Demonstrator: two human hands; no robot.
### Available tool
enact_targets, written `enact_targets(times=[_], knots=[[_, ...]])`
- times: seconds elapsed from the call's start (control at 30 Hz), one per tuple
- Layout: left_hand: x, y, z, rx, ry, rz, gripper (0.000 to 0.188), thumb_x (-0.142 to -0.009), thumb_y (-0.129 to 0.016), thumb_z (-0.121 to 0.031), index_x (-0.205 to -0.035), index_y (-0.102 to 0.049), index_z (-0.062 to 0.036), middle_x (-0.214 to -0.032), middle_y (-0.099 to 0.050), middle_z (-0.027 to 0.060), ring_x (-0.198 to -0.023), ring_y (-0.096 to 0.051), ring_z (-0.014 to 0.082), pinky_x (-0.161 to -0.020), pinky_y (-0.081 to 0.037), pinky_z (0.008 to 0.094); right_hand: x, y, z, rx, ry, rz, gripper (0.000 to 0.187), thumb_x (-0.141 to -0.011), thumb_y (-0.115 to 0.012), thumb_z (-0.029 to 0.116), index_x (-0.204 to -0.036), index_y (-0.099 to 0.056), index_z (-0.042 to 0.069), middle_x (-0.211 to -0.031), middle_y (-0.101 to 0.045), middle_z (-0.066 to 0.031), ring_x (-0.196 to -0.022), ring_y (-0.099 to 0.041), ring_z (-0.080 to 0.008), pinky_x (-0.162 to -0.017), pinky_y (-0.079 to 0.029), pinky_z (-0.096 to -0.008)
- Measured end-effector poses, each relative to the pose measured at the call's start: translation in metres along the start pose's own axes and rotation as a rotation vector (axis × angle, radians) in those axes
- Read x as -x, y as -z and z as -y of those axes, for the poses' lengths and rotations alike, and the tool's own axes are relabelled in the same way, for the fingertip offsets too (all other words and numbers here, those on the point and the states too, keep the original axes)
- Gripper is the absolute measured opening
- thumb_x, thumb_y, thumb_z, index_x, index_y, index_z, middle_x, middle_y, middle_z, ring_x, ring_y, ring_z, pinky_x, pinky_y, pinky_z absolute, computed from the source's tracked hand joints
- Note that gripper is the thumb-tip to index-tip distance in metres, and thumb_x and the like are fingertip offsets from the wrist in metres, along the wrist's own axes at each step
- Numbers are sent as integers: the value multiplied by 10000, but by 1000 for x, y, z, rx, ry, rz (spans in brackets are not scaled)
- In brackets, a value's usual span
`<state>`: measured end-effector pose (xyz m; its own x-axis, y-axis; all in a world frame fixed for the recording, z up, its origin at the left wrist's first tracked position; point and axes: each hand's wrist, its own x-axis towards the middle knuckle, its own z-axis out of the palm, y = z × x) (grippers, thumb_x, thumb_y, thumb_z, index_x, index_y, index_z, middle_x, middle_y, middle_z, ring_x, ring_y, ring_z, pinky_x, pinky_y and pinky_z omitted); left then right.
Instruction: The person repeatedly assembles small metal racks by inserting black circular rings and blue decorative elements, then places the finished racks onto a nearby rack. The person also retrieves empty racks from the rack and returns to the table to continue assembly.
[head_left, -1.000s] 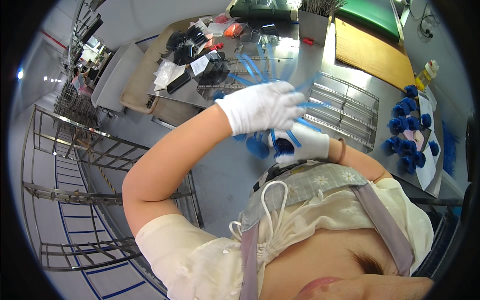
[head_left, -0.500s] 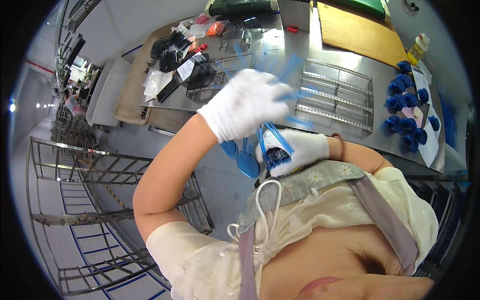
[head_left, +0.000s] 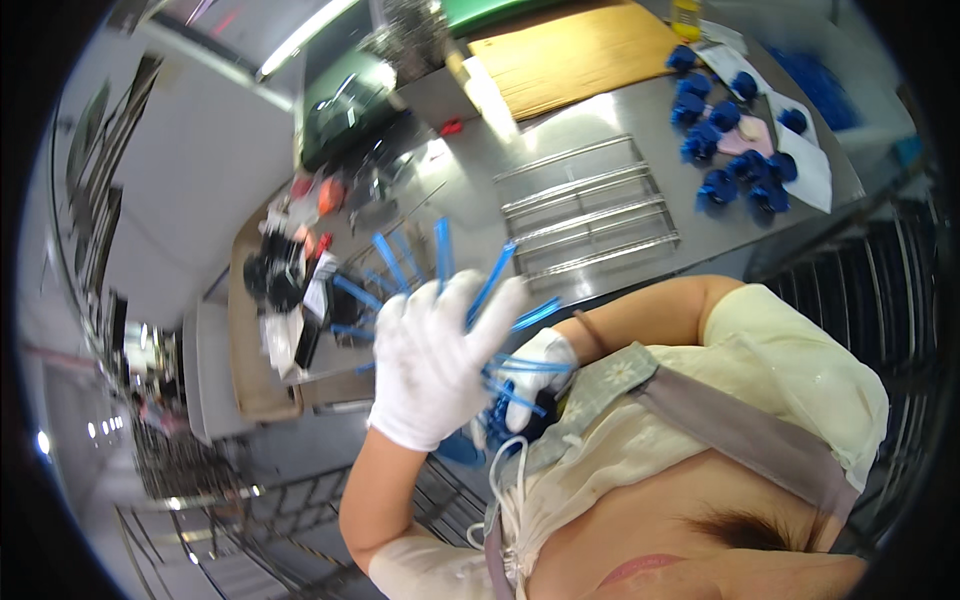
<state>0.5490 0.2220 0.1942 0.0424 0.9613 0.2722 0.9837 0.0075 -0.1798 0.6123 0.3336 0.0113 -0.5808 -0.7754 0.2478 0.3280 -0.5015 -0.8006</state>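
My left hand (head_left: 440, 355), in a white glove, is raised with its fingers spread apart. Thin blue strips (head_left: 442, 250) fan out behind and between those fingers; whether the palm touches them is hidden. Close to my apron, my gloved right hand (head_left: 545, 350) is wrapped round a dark blue bundle (head_left: 503, 415), from which more strips stick out. Beneath the left wrist hangs a flat blue disc (head_left: 460, 450), partly covered.
On the steel table (head_left: 590, 120) lies a wire rack (head_left: 590, 215). Several blue flower-like pieces (head_left: 720, 150) rest on papers at right. A yellow board (head_left: 575, 55) lies at the back. Black parts and bags (head_left: 285, 275) crowd the left end. Metal racks (head_left: 290, 510) stand at lower left.
My view has turned, shifting the table scene. My left hand now has its fingers spread upward among the strips, which fan out more widely. My right hand still grips the bundle by my apron.
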Motion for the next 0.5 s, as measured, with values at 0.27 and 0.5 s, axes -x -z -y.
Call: enact_targets(times=[0.27,0.5], knots=[[-27,-22,14,-217,-173,-94,584,-698,-750,-152,-1270,-643,-212,-1261,-618,72,-1119,-585,302,-914,-437,454,17,16,-3,-415,38,-88,450,-893,-764,91,-1304,-610,-8,-1188,-706,-146,-1128,-672,-270,-997,-550,-410],[-46,-57,2,-36,-152,104,627,-710,-746,-149,-1320,-607,-197,-1246,-611,67,-1157,-575,290,-907,-444,452,47,4,22,727,-57,-421,429,-853,-835,163,-1212,-648,20,-1124,-679,-94,-1052,-624,-234,-978,-498,-368]])
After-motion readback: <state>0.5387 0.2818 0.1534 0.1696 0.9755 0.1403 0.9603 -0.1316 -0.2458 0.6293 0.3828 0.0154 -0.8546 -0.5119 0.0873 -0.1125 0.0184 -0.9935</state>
